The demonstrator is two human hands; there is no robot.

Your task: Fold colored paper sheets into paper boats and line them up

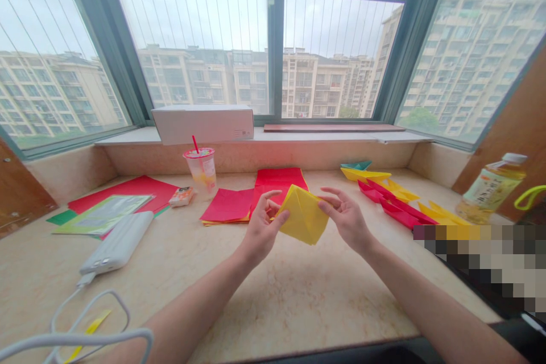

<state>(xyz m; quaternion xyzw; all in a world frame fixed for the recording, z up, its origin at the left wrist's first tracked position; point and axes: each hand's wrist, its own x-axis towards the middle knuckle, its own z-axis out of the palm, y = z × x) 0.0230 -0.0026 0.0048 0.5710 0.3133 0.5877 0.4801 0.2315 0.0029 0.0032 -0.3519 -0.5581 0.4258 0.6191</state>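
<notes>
A folded piece of yellow paper (305,217) is held up above the countertop, creased down its middle and roughly diamond-shaped. My left hand (265,224) pinches its left corner between thumb and fingers. At the opposite corner, my right hand (344,215) grips the paper the same way. Behind the hands lie a stack of red and yellow paper squares (228,205) and a larger red sheet (279,178). Folded paper boats stand in a row to the right, among them a red boat (405,213), a yellow boat (365,174) and a green boat (356,165).
On the left are a white power bank (119,242) with a cable (115,293), red sheets (123,192) and a plastic packet (108,213). A cup with a straw (200,170) stands by a small box (181,197). A drink bottle (490,190) stands far right. A white box (202,123) rests on the sill.
</notes>
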